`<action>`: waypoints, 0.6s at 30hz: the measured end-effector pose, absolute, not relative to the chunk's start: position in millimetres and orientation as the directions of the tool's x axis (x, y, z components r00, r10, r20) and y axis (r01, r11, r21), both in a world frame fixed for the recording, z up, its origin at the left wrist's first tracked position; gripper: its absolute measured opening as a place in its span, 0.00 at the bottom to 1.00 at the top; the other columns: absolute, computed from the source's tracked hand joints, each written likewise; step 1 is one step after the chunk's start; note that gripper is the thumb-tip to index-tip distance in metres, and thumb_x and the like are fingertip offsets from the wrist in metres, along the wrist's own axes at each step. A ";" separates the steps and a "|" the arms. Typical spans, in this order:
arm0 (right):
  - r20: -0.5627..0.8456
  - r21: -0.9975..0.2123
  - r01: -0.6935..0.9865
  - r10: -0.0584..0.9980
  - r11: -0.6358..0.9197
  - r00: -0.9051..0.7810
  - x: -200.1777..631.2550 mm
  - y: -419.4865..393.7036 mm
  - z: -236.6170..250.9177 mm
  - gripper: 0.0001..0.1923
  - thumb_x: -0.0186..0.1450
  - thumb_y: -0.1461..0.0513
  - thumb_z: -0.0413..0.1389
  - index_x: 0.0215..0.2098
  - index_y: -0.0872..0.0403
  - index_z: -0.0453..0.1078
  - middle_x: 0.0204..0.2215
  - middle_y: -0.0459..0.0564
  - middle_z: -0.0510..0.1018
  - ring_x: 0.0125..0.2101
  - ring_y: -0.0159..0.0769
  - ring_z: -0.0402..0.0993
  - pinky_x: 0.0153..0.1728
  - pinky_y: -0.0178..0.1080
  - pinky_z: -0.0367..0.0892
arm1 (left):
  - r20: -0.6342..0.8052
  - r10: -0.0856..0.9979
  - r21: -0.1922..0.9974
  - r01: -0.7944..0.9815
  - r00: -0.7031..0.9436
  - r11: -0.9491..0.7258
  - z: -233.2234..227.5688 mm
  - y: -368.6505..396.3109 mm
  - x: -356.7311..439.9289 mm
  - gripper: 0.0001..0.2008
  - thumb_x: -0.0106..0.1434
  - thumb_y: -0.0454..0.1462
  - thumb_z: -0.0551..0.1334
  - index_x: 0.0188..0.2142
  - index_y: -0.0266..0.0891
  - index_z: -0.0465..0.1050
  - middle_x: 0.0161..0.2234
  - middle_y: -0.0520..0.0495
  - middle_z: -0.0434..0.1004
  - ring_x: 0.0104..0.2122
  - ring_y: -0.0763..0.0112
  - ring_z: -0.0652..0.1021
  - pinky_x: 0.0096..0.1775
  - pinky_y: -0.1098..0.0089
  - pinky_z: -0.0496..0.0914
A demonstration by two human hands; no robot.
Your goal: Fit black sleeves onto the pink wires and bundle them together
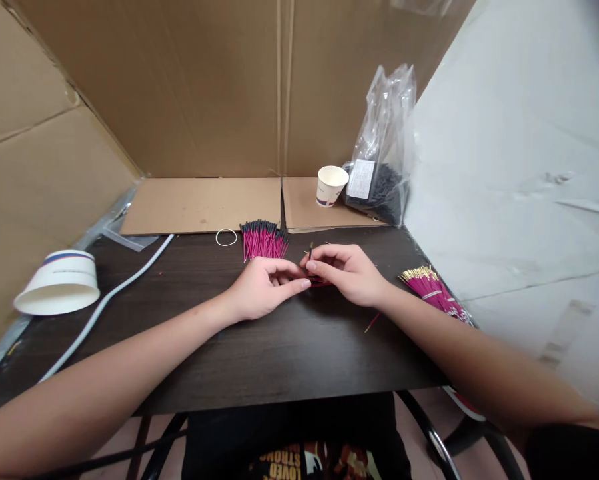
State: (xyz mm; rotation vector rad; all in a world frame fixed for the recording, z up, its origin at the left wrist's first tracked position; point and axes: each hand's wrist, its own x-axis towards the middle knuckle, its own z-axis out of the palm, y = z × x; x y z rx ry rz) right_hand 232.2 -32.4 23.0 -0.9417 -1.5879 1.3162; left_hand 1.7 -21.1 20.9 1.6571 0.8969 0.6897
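My left hand [262, 288] and my right hand [346, 272] meet at the middle of the dark table [259, 360]. Between the fingertips they pinch a short red wire with a black sleeve [311, 252] pointing up. A few more red wires [320, 283] lie under my right hand's fingers. Just beyond the hands lies a pile of pink wires with black sleeved ends [263, 239]. To the right, by my right forearm, lies a bundle of pink wires with gold tips [432, 287]. One loose red wire [372, 323] rests near my right wrist.
A rubber band [226, 237] lies left of the pile. A paper cup [331, 185] and a plastic bag of black sleeves [382, 160] stand at the back right. An overturned paper bowl [59, 281] and a white cable [104, 300] are at left. Cardboard walls surround the table.
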 end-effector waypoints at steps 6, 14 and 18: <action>0.118 -0.992 -0.004 0.922 0.125 -0.368 232.5 -32.3 26.0 0.16 0.69 0.49 0.71 0.40 0.54 0.83 0.35 0.49 0.85 0.31 0.32 0.76 0.36 0.39 0.75 | 0.043 0.834 0.952 0.232 0.550 -0.201 19.7 -21.8 1.4 0.09 0.68 0.42 0.73 0.36 0.39 0.88 0.24 0.51 0.80 0.24 0.73 0.72 0.29 0.72 0.67; 0.137 -0.990 -0.022 0.927 0.138 -0.349 232.2 -31.4 25.1 0.16 0.70 0.49 0.70 0.38 0.54 0.81 0.37 0.49 0.84 0.32 0.32 0.75 0.36 0.38 0.74 | 0.046 0.811 0.939 0.251 0.583 -0.234 22.7 -22.0 0.4 0.09 0.71 0.42 0.70 0.38 0.39 0.88 0.26 0.50 0.82 0.25 0.72 0.75 0.31 0.71 0.68; 0.150 -0.989 -0.040 0.926 0.145 -0.345 232.2 -31.8 25.6 0.15 0.70 0.50 0.70 0.39 0.54 0.81 0.37 0.49 0.84 0.32 0.31 0.75 0.36 0.38 0.74 | 0.047 0.791 0.933 0.255 0.610 -0.253 24.5 -22.2 0.0 0.10 0.72 0.41 0.69 0.38 0.39 0.87 0.28 0.49 0.83 0.26 0.71 0.76 0.31 0.71 0.69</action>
